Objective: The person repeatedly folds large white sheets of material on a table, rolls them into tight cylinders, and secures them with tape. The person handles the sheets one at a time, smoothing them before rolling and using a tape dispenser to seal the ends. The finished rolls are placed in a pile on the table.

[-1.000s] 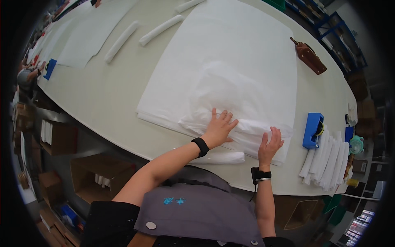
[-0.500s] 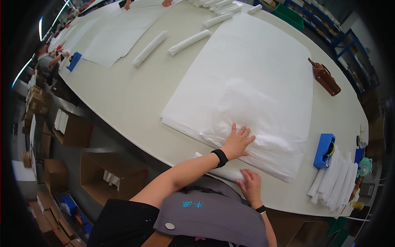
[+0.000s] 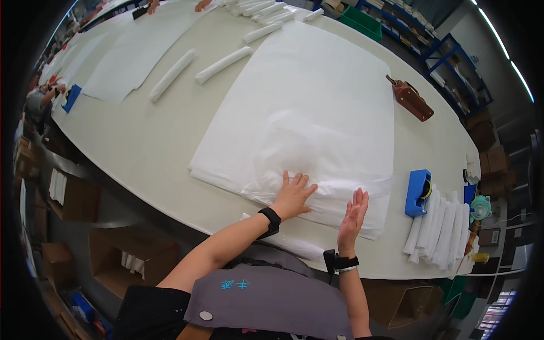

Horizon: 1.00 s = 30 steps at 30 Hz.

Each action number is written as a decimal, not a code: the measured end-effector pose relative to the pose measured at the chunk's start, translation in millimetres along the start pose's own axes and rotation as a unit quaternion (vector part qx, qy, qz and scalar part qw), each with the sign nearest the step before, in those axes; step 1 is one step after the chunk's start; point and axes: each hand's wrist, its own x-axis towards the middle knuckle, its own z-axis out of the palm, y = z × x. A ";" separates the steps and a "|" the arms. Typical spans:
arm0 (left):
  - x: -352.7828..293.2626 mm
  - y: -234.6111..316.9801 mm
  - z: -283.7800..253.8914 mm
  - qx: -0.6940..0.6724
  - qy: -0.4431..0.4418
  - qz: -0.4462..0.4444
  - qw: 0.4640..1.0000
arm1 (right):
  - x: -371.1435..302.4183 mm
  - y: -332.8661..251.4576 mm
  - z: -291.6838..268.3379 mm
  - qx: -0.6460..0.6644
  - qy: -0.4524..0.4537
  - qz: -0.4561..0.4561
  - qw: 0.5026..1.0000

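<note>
A stack of large white sheets (image 3: 317, 73) lies on the pale table in front of me. On its near end rests a smaller, wrinkled sheet of thin white film (image 3: 294, 133). My left hand (image 3: 294, 195) presses flat on that wrinkled part with its fingers spread. To its right, my right hand (image 3: 352, 218) is raised over the near right edge of the stack, fingers stretched out, holding nothing. A white roll (image 3: 297, 247) lies along the table's front edge, between my forearms and partly hidden by the left one.
A blue tape dispenser (image 3: 417, 192) and a pile of white rolls (image 3: 439, 229) are at the right. Beyond them is a brown leather pouch (image 3: 411, 100). More white rolls (image 3: 224, 64) lie farther back. Open cardboard boxes (image 3: 105, 258) stand below the table's left edge.
My right hand has left the roll at the front edge and risen over the stack's near right part. My left hand stays on the film. The whole view has shifted.
</note>
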 end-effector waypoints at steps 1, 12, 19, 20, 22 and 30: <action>-1.3 -0.4 0.5 0.003 -0.003 0.000 1.000 | 14.8 7.5 6.1 0.020 0.017 -0.020 0.999; 3.3 0.3 -0.2 0.006 -0.016 0.009 1.000 | 33.4 74.0 2.7 0.057 -0.008 0.084 0.995; -0.8 -5.5 -1.0 -0.012 -0.010 0.012 1.000 | -60.7 44.3 -100.4 0.144 0.359 0.284 0.877; -2.1 -5.2 -1.3 -0.012 -0.014 0.012 1.000 | -62.4 48.3 -104.3 0.140 0.350 0.267 0.887; -0.6 -4.3 -2.9 -0.007 -0.022 0.016 1.000 | -54.8 38.8 -88.0 0.139 0.331 0.231 0.904; 2.8 -3.7 -3.4 -0.001 -0.019 0.031 0.999 | 11.2 54.6 -66.9 0.150 0.252 0.148 0.944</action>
